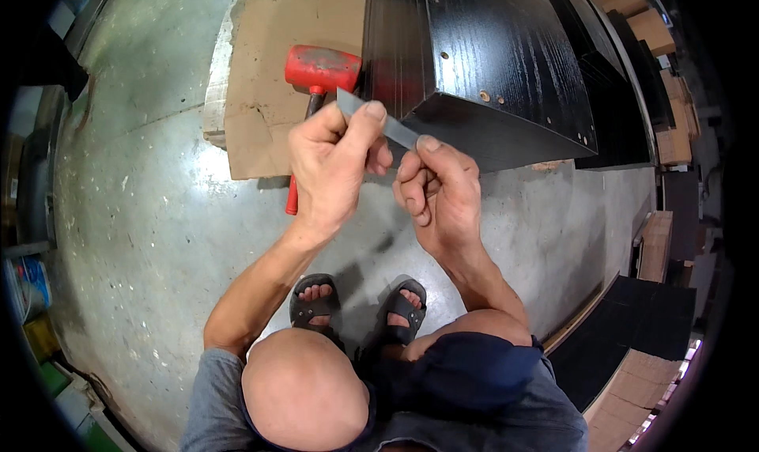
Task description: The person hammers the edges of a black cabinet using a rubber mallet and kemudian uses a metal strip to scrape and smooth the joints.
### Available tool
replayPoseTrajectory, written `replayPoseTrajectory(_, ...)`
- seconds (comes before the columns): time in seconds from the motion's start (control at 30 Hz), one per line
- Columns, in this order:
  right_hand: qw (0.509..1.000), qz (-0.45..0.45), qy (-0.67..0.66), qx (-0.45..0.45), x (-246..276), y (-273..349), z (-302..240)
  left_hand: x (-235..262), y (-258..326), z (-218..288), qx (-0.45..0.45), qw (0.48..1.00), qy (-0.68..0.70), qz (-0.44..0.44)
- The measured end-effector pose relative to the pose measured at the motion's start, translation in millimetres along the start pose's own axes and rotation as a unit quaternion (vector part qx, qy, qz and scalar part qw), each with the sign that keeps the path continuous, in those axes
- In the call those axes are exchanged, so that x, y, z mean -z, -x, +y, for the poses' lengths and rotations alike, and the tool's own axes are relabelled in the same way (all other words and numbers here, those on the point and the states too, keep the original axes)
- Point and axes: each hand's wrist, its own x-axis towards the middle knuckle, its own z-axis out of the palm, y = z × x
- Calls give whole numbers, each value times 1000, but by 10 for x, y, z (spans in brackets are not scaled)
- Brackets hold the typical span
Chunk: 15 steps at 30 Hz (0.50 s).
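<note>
My left hand (332,163) and my right hand (439,191) together pinch a thin flat grey metal strip (379,121), held up between thumbs and fingers in front of me. Just beyond the strip lies a black wood-grain panel assembly (506,56) with several small drilled holes along its edge. A red-headed mallet (320,68) with a dark and red handle lies on cardboard behind my left hand. I am squatting; my knees and sandalled feet show below the hands.
A sheet of brown cardboard (269,80) lies on the grey concrete floor (142,215). More black panels (656,317) and cardboard boxes (656,25) sit along the right side. Containers and clutter line the left edge.
</note>
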Motion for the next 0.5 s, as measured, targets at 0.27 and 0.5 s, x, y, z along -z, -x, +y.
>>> replayPoseTrajectory(0.27,999,-24,-11,41,-104,61,-284,-218,-27,376,-89,995,-38,-37)
replayPoseTrajectory(0.5,999,17,44,-16,152,-78,336,224,-24,-324,-10,999,-41,-14)
